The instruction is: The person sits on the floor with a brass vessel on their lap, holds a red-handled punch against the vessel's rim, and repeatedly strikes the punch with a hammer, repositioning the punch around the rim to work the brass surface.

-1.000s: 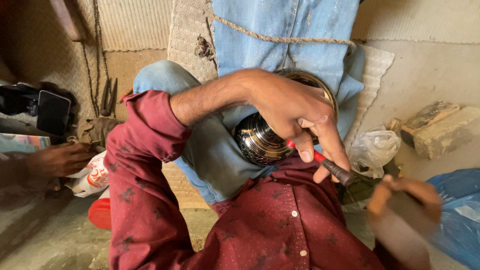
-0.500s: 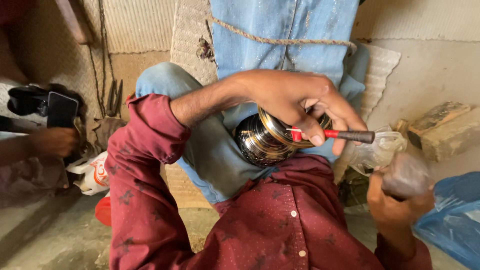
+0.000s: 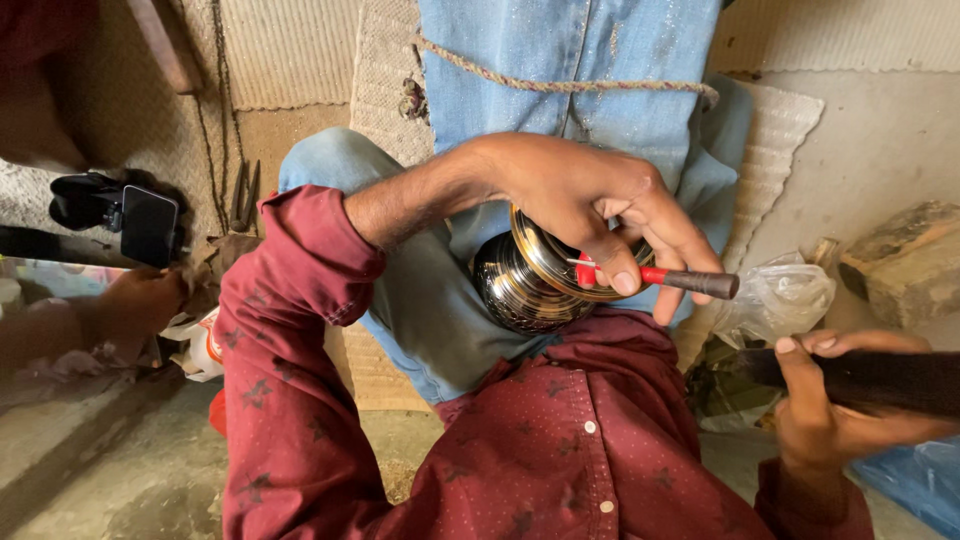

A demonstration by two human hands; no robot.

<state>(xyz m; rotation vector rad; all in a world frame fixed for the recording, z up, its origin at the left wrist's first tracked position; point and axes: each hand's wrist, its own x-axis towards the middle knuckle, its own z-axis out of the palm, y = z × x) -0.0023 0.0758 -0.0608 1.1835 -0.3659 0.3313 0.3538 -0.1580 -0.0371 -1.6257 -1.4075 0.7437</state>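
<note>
A shiny dark metal bowl with a brass rim [image 3: 520, 290] lies on its side in my lap, against my blue jeans. My left hand [image 3: 580, 195] reaches across it and pinches a slim punch tool with a red band and dark end [image 3: 690, 282], its tip at the bowl's rim. Lower right, my right hand [image 3: 825, 415] grips a thick dark handle [image 3: 890, 378] that runs out of the frame's right edge. The head of that handle is hidden.
Another person's hand [image 3: 140, 300] rests at the left beside a dark phone-like device [image 3: 148, 225]. A clear plastic bag [image 3: 780, 300] and a rough block [image 3: 905, 260] lie at the right, with blue plastic [image 3: 915, 480] at the bottom right. A woven mat [image 3: 300, 60] covers the floor beyond.
My right hand with the dark handle swung up and has come down lower and farther right. The punch turned from pointing down to lying level at the bowl's rim.
</note>
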